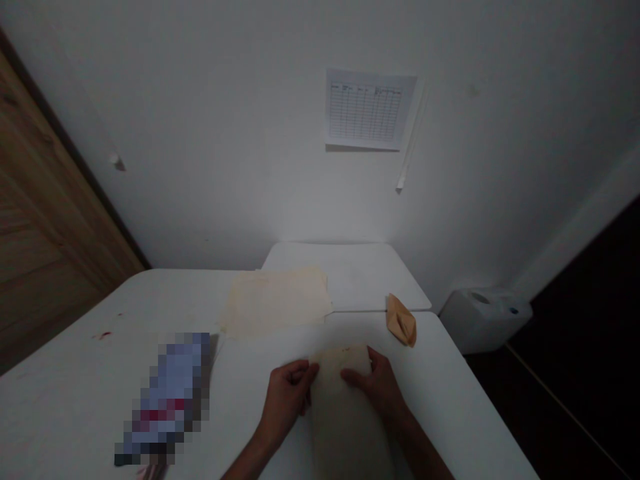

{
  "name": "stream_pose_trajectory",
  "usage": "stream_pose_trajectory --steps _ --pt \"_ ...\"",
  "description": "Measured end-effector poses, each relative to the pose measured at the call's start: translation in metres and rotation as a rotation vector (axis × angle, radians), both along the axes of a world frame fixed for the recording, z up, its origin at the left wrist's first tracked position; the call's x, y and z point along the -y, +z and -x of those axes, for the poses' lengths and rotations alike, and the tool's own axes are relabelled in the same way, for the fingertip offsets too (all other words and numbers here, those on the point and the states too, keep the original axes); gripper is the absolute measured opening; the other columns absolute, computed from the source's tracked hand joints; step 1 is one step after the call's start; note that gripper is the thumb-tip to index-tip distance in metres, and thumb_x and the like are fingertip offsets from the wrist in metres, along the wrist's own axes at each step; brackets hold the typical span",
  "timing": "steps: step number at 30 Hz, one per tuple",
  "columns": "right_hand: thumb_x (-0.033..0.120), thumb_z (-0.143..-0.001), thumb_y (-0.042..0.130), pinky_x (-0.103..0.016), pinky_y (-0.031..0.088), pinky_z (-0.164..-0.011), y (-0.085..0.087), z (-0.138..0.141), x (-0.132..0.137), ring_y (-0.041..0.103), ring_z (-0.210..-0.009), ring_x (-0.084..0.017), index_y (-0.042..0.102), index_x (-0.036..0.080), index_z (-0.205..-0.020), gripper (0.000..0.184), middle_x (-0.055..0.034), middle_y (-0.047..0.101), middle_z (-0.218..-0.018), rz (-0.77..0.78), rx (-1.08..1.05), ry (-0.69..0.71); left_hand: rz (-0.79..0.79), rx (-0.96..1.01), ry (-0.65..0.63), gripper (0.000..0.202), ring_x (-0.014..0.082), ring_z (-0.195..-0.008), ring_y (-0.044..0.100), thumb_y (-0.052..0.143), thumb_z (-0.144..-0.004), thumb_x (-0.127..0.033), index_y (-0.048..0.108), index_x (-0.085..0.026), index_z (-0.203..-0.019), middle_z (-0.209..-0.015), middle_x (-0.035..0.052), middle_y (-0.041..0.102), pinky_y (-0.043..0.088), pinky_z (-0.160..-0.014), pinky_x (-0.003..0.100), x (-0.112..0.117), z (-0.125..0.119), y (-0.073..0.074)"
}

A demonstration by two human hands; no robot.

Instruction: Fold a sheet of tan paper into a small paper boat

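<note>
A long, folded off-white sheet of paper [347, 420] lies lengthwise in front of me on the white table, its lower end running out of view. My left hand [289, 397] pinches the paper's left edge near the far end, thumb against forefinger. On the opposite side, my right hand [377, 387] grips the upper right corner, thumb on top and fingers around the edge. Beyond the right hand sits a folded brown paper boat [401, 321]. Thin cream paper sheets [280, 300] lie flat farther back on the left.
A blurred-out blue and red item [173, 393] lies on the left of the white table [480, 413]. A white plastic container [483, 320] stands beyond the right edge. A printed chart [367, 110] hangs on the wall, with a wooden door [50, 200] at left.
</note>
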State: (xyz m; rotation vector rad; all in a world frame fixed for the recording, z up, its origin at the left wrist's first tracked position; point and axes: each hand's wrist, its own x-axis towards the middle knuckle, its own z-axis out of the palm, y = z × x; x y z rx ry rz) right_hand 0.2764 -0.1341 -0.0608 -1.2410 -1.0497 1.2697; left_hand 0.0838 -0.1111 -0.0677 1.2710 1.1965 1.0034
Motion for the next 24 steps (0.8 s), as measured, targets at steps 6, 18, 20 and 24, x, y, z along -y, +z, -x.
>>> stream_pose_trajectory --steps 6,18,20,24 --pt "0.037 -0.061 0.081 -0.035 0.055 -0.068 0.0029 0.0002 0.0007 0.068 -0.08 -0.027 0.065 0.014 -0.099 0.048 -0.0102 0.073 -0.091 0.001 0.024 0.0 -0.004 -0.016 0.011 0.048 0.0073 -0.032 0.037 0.063 -0.073 -0.061 0.066 -0.014 -0.066 -0.042 -0.0027 0.049 0.026 -0.029 0.017 0.0003 -0.0006 0.0008" --pt "0.037 -0.06 0.083 -0.035 0.055 -0.065 -0.0001 0.0006 0.0008 0.069 -0.078 -0.027 0.065 0.014 -0.099 0.049 -0.0105 0.073 -0.089 -0.006 -0.013 0.007 -0.001 -0.05 0.016 0.05 0.0076 -0.031 0.038 0.062 -0.073 -0.063 0.064 -0.014 -0.065 -0.041 -0.0023 0.049 0.026 -0.03 0.017 0.0007 -0.0006 0.0029" --pt "0.038 -0.06 0.082 -0.034 0.055 -0.065 0.0009 0.0006 0.0009 0.069 -0.078 -0.027 0.065 0.014 -0.099 0.049 -0.0104 0.073 -0.089 -0.011 -0.005 0.009 -0.007 -0.044 0.008 0.05 0.0077 -0.031 0.038 0.062 -0.074 -0.063 0.066 -0.013 -0.067 -0.041 -0.0024 0.05 0.026 -0.03 0.017 0.0007 -0.0006 0.0031" --pt "0.04 -0.06 0.081 -0.035 0.055 -0.066 0.0034 0.0005 0.0012 0.069 -0.079 -0.027 0.065 0.014 -0.1 0.05 -0.0104 0.073 -0.089 0.0 0.017 0.008 -0.002 -0.032 0.01 0.049 0.0083 -0.032 0.039 0.063 -0.073 -0.063 0.065 -0.013 -0.067 -0.042 -0.0022 0.051 0.028 -0.03 0.018 0.0006 -0.0002 0.0022"
